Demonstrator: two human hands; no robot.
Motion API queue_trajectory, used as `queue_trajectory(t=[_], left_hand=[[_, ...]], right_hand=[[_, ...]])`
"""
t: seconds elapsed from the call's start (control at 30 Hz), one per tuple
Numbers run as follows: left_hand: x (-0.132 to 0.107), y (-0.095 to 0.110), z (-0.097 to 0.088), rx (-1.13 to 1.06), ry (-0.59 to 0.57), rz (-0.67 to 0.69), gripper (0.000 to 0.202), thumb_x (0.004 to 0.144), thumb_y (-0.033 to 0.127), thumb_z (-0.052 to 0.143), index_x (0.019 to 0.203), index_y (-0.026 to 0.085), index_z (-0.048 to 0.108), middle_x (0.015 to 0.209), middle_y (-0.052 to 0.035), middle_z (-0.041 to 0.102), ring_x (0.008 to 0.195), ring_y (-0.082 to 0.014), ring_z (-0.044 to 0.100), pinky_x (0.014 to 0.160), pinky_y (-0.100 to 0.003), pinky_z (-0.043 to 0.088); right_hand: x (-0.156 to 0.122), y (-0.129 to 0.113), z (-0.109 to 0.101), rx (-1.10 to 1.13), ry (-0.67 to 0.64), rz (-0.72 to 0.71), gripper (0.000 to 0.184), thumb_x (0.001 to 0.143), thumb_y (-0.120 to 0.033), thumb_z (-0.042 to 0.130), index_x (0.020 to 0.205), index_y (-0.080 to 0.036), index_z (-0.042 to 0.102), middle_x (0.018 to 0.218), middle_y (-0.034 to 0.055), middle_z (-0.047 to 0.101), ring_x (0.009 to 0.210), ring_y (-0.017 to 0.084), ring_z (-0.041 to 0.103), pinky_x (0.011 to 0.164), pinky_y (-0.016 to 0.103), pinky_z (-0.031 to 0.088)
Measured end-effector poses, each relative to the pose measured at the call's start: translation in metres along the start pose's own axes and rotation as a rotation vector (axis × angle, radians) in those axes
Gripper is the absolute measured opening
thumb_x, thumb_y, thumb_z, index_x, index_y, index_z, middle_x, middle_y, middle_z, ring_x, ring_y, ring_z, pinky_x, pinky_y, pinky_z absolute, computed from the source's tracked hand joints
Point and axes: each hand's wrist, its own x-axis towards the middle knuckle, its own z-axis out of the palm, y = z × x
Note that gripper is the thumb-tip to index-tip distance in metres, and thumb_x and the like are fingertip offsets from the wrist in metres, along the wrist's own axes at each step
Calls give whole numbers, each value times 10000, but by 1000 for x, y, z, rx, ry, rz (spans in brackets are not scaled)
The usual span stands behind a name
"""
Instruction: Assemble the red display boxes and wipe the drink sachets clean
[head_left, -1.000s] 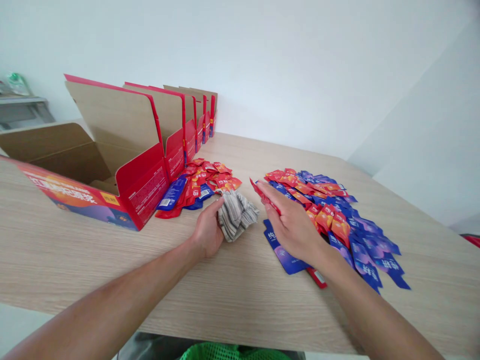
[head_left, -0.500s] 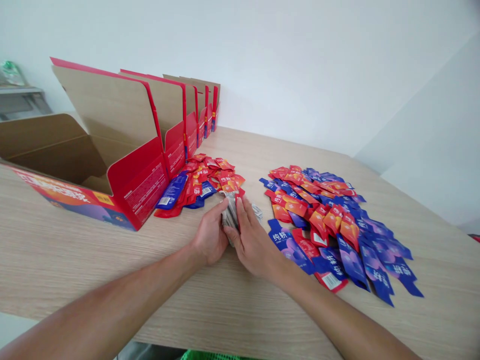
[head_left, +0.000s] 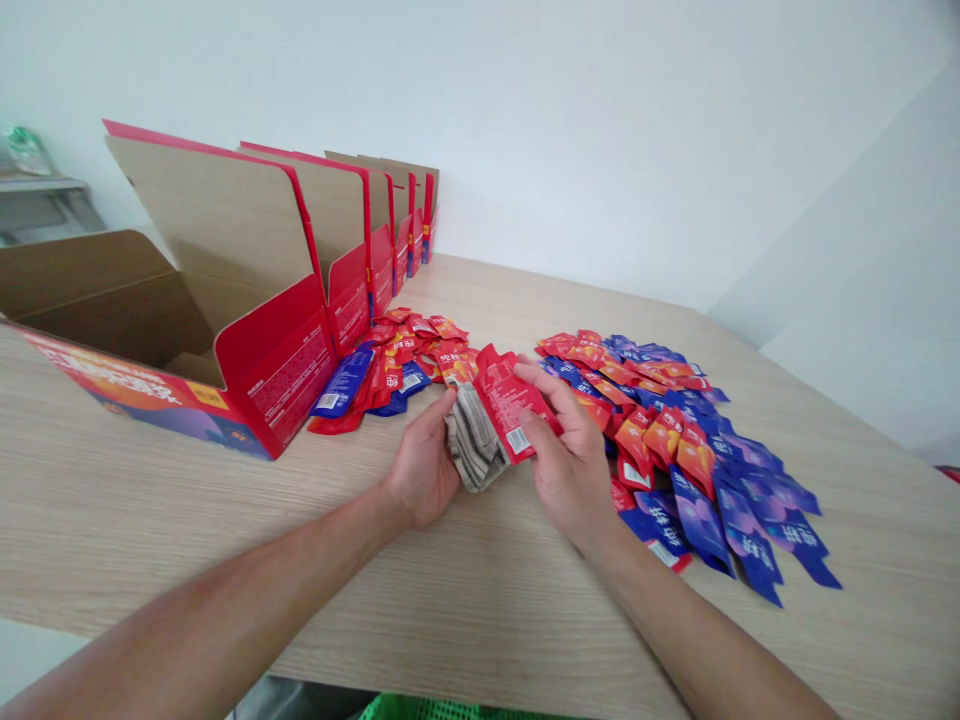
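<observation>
My left hand (head_left: 421, 468) grips a crumpled grey striped cloth (head_left: 471, 445) on the wooden table (head_left: 150, 520). My right hand (head_left: 574, 455) holds a red sachet (head_left: 507, 408) by its lower end, tilted up over the cloth and touching it. To the right lies a spread of red and blue sachets (head_left: 675, 440). A smaller heap of red and blue sachets (head_left: 397, 365) lies just beyond my left hand.
A row of open red cardboard boxes (head_left: 277, 350) with raised lids stands along the left and back of the table. A white wall rises behind. Something green (head_left: 420, 708) shows below the near table edge. A grey shelf (head_left: 37, 200) sits far left.
My right hand went from the right-hand pile to the cloth, and now lifts a red sachet up against it. My left hand has stayed on the cloth.
</observation>
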Motion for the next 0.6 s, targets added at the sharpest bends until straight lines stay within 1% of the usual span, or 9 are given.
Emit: queue_trajectory(t=[0.07, 0.13, 0.17, 0.2, 0.3, 0.37, 0.47, 0.53, 0.6], left_hand=[[-1, 1, 0, -5, -4, -10, 437, 1009, 392, 454, 1246, 126, 706, 1160, -143, 776, 1096, -296, 729, 1019, -462, 560], [-1, 3, -2, -22, 3, -12, 439, 1015, 390, 440, 1229, 119, 709, 1159, -143, 774, 1083, -288, 732, 1001, -444, 570], [0, 4, -3, -30, 7, -14, 437, 1017, 391, 434, 1217, 118, 712, 1154, -140, 775, 1076, -283, 734, 993, -435, 574], [0, 4, -4, -35, 12, -15, 436, 1019, 393, 431, 1203, 118, 716, 1146, -138, 776, 1069, -279, 735, 987, -427, 578], [1, 5, -7, -43, 25, -20, 427, 1018, 392, 435, 1152, 114, 730, 1107, -133, 782, 1060, -270, 736, 989, -410, 577], [1, 4, -9, -37, 44, -8, 402, 1009, 383, 455, 1104, 119, 743, 1067, -123, 788, 1055, -267, 736, 997, -402, 573], [2, 2, -11, -19, 71, 1, 372, 996, 385, 481, 1046, 136, 753, 1018, -107, 794, 1045, -266, 739, 1004, -403, 571], [2, 1, -12, -20, 80, 4, 356, 991, 382, 489, 1008, 142, 752, 990, -104, 794, 1030, -262, 743, 1000, -403, 573], [2, 2, -12, -32, 98, 29, 321, 981, 360, 506, 947, 147, 745, 956, -100, 793, 1001, -258, 748, 988, -404, 580]], right_hand=[[2, 11, 9, -57, -36, 11, 461, 1058, -379, 409, 1447, -180, 554, 1666, 145, 340, 1543, 263, 328, 1243, 498, 320], [2, 23, 18, -184, -79, -18, 494, 1054, -419, 414, 1429, -145, 583, 1710, 159, 218, 1587, 313, 185, 1258, 569, 243], [2, 28, 20, -243, -96, -37, 512, 1057, -430, 400, 1429, -131, 586, 1710, 166, 214, 1594, 331, 136, 1260, 602, 207], [1, 31, 22, -286, -120, -57, 529, 1064, -431, 373, 1438, -118, 579, 1693, 179, 262, 1593, 337, 132, 1259, 624, 183], [-2, 30, 21, -341, -244, -125, 588, 1083, -445, 301, 1501, -85, 505, 1593, 218, 444, 1555, 331, 282, 1256, 632, 199], [-7, 23, 20, -385, -316, -167, 669, 1069, -511, 336, 1552, -56, 421, 1590, 250, 429, 1539, 357, 311, 1250, 645, 206], [-14, 10, 23, -472, -381, -213, 832, 1003, -587, 481, 1573, 5, 346, 1606, 304, 357, 1542, 417, 262, 1243, 672, 190], [-19, 3, 25, -506, -435, -225, 799, 994, -502, 534, 1562, 29, 349, 1597, 317, 359, 1534, 418, 283, 1240, 663, 221], [-21, -4, 24, -520, -473, -239, 677, 1000, -346, 509, 1550, 23, 373, 1588, 302, 385, 1524, 397, 321, 1237, 652, 246]])
